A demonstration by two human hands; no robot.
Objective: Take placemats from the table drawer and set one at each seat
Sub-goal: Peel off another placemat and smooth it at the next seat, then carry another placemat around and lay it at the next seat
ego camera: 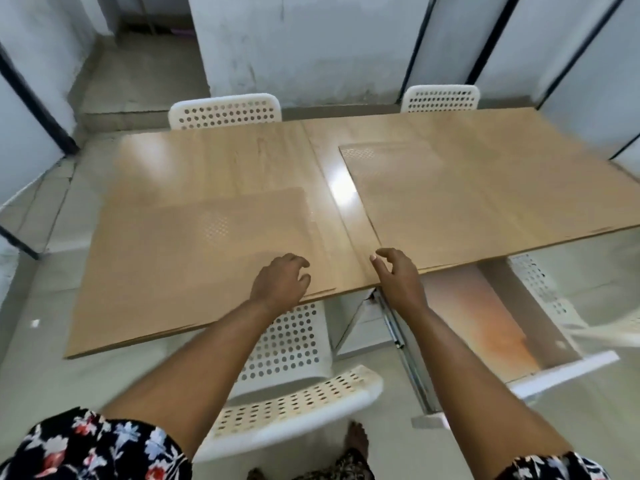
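A long wooden table [221, 168] fills the middle of the frame, its near edge running from lower left up to the right edge of the picture. Two translucent, dotted placemats lie flat on it: the left placemat [194, 258] sits at the near edge in the centre-left, the right placemat [433, 199] on the right half, its near side reaching the table edge. A bare strip of tabletop runs between them, and the far left part of the table is also bare. The left hand [280, 284] rests on the near right corner of the left placemat, fingers curled loosely, gripping nothing. The right hand [398, 275] hovers at the table edge just beside the right placemat's near corner, thumb and fingers half open and empty. Below the table edge at lower right the drawer [485, 317] stands pulled out, a blurred orange sheet inside. A white perforated near chair [294, 403] sits under the arms in the lower centre; two far chairs [225, 110] show behind the table's far edge. No writing or labels can be read.
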